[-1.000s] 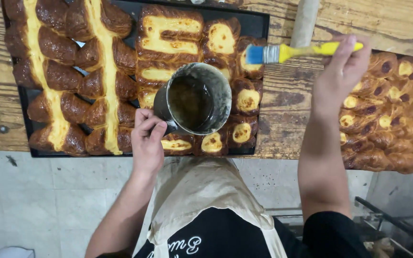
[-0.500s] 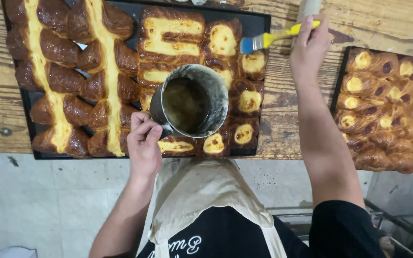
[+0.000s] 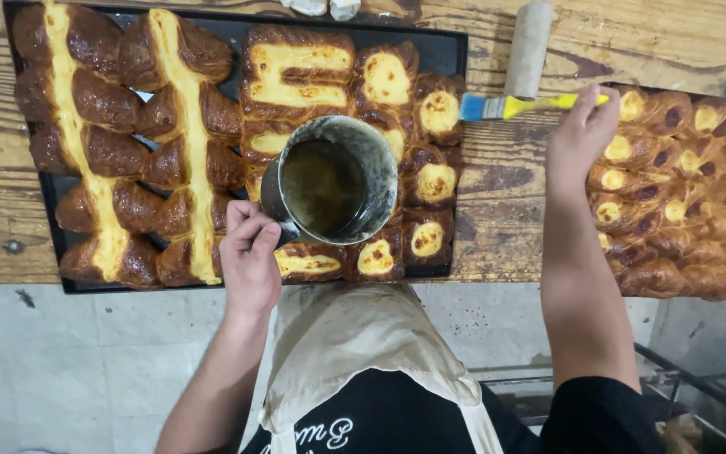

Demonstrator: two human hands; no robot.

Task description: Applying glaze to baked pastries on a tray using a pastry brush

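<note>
Head view: the right hand (image 3: 580,134), fingers clamped on the brush (image 3: 521,106), has drawn back from the left tray (image 3: 451,50) toward the right-hand pastries (image 3: 682,210). The left hand (image 3: 249,256) grips the glaze cup (image 3: 329,181) above the tray; brushing shifts rightward.

No packages, labels, signs or screens show here. The only lettering in view is pale cursive script on the black garment (image 3: 397,424) at the near edge, partly covered by the beige apron (image 3: 363,345); it is no label or sign.
</note>
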